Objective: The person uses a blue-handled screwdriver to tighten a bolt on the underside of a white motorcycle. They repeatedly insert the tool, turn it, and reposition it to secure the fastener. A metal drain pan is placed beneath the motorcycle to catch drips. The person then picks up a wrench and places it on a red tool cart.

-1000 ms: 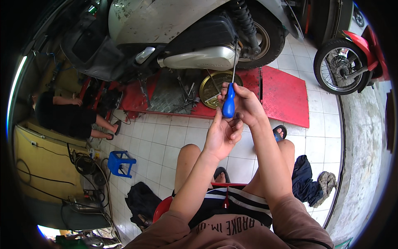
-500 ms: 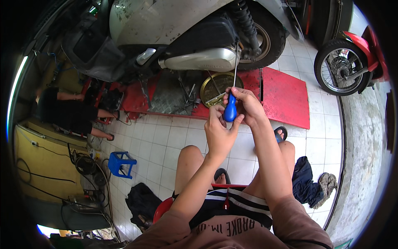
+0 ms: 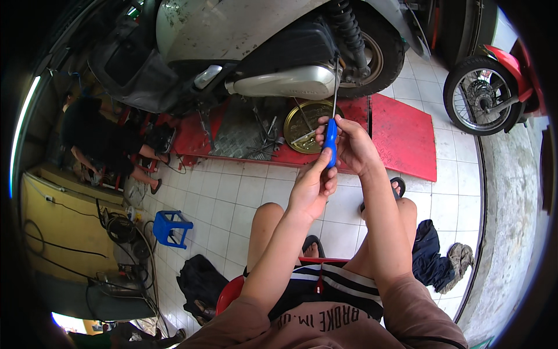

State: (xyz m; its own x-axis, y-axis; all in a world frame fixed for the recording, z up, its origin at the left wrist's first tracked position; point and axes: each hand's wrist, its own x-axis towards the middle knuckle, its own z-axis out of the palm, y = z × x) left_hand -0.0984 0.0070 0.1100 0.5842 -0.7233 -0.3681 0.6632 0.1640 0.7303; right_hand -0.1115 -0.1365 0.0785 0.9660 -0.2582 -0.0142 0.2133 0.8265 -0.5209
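A screwdriver with a blue handle [image 3: 331, 137] points away from me, its long metal shaft reaching up to the rear of the scooter's silver side cover [image 3: 290, 82]. Around the butt end of the handle, my left hand [image 3: 313, 185] is closed, thumb on top. My right hand [image 3: 359, 146] pinches the front of the handle near the shaft. The tip meets dark parts beside the shock absorber [image 3: 347, 29]; exactly what it touches is too small to tell. Just beyond my hands lies a round brass-coloured tray [image 3: 287, 129] with tools in it.
The scooter stands on a red platform [image 3: 402, 139], where several wrenches [image 3: 271, 141] lie. A blue stool [image 3: 168, 228] is at left, with a crouching person [image 3: 99, 136] farther off. Dark cloth [image 3: 430, 259] lies at right, below a red motorcycle's wheel [image 3: 481, 96].
My left hand has shifted from the handle's side to wrap its butt end, turning thumb-up. The screwdriver has tilted slightly right. The other person at left has bent over, lowering an arm.
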